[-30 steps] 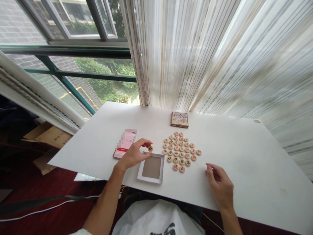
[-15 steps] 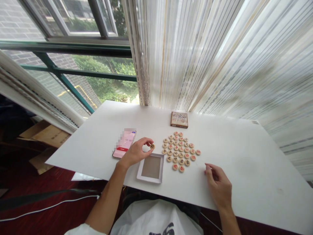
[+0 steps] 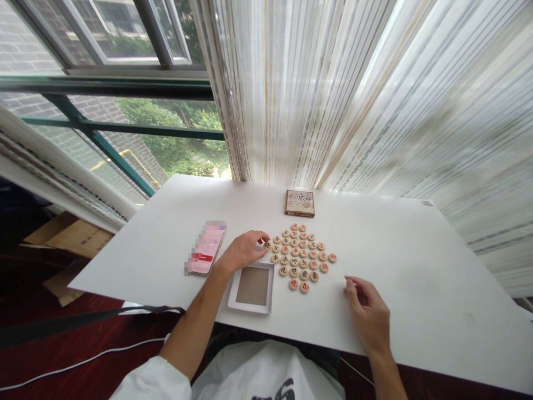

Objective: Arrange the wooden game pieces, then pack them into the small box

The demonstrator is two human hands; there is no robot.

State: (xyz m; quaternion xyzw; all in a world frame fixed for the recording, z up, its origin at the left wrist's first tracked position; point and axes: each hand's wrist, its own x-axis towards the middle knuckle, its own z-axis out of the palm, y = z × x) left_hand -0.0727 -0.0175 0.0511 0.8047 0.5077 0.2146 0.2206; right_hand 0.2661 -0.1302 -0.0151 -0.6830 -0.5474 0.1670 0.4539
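Left hand (image 3: pixel 245 251): fingertips pinched narrowly on a round chess piece (image 3: pixel 267 245).
Chess piece: down on the white table (image 3: pixel 416 266), at the left edge of the cluster of pieces (image 3: pixel 302 256).
Right hand (image 3: pixel 368 312): loosely curled, empty, resting on the table.
Nearby: tray (image 3: pixel 231 289), phone (image 3: pixel 205 254).

Bright daylight from the window (image 3: pixel 125 139); curtain (image 3: pixel 416 111) blurred, edges stretched.

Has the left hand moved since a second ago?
Yes. The left hand carried its piece from above the tray corner rightward to the left edge of the cluster.
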